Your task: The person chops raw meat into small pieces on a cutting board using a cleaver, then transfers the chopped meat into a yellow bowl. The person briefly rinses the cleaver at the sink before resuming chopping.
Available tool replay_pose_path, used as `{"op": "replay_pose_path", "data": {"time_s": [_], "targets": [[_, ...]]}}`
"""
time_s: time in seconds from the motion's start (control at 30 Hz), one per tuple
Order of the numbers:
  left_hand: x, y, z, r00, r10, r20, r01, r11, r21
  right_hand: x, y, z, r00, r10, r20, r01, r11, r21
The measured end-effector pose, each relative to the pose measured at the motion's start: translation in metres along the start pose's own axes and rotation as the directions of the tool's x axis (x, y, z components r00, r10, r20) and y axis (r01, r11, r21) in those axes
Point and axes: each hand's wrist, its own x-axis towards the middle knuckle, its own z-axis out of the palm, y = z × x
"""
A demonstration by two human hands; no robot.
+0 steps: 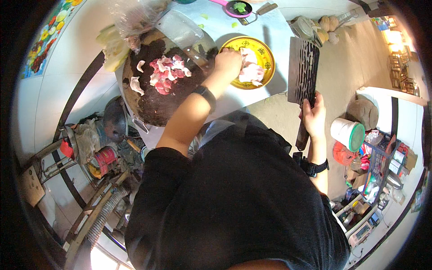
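Observation:
My right hand (314, 116) grips the handle of a broad cleaver (303, 71), its dark, streaked blade upright off the table's right edge. At the left side of a yellow patterned plate (268, 76), my left hand (228, 63) is curled, with its fingertips hidden, so I cannot tell whether it holds anything. Pale pieces of meat (251, 73) lie on the plate beside that hand. Left of it, a round, dark chopping block (141, 108) bears a heap of cut red and white meat (167, 72) and two separate pale scraps near its left side.
A second cleaver (180, 30) lies across the block's far side, its handle towards my left hand. Beyond are a clear plastic bag (138, 15), cabbage leaves (113, 47) and a small pink-rimmed pan (238, 8) holding a green leaf. A lidded white bucket (347, 134) is at right.

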Motion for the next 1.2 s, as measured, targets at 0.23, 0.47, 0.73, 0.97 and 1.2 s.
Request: {"op": "replay_pose_path", "data": {"time_s": [0.23, 0.47, 0.73, 0.97, 1.2], "targets": [[0.001, -0.016, -0.005, 0.992, -0.062, -0.109, 0.030, 0.962, -0.273, 0.002, 0.007, 0.001, 0.999, 0.040, -0.029, -0.040, 0.999, 0.031], [-0.007, -0.033, -0.011, 0.957, -0.136, 0.255, 0.253, -0.033, -0.967, 0.005, 0.009, 0.003, 1.000, 0.012, 0.000, -0.012, 0.999, 0.044], [-0.018, -0.022, -0.014, 0.998, -0.041, -0.055, -0.047, 0.176, -0.983, 0.006, 0.009, 0.006, 0.999, 0.031, 0.016, -0.032, 0.991, 0.128], [-0.114, -0.095, -0.017, 0.747, -0.553, -0.369, 0.202, 0.718, -0.667, 0.013, 0.005, 0.007, 0.998, -0.035, 0.053, 0.029, 0.992, 0.120], [-0.178, -0.146, -0.008, 0.557, -0.825, -0.093, 0.701, 0.528, -0.480, 0.011, -0.014, 0.024, 0.992, -0.084, 0.094, 0.077, 0.994, 0.075]]}}
